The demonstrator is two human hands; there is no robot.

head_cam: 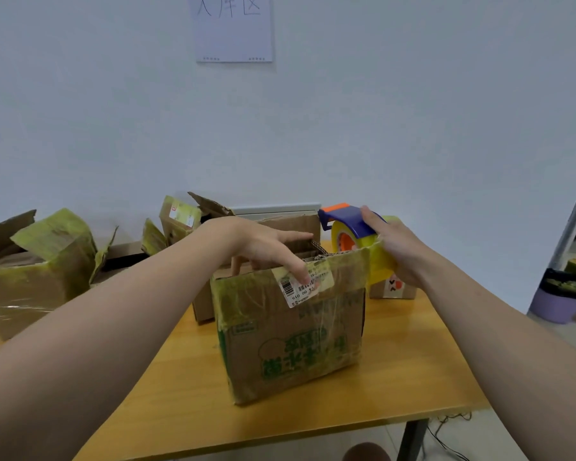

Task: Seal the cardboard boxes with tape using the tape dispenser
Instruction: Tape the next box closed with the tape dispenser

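Left hand (263,242) on box (290,354) label (293,294) | right hand (403,252) grips half-hidden tape dispenser (346,221)

White wall (413,94), wooden table (187,387), purple bin (556,307)

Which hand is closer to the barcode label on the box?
The left hand: its fingers touch the label; the right hand grips the tape dispenser at the box's right corner.

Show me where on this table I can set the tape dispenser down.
Best patch: bare table right of the printed box, in front of the small box, up to the right edge. A second strip runs along the near edge before the printed box. Crowded: the left box and the open boxes behind.
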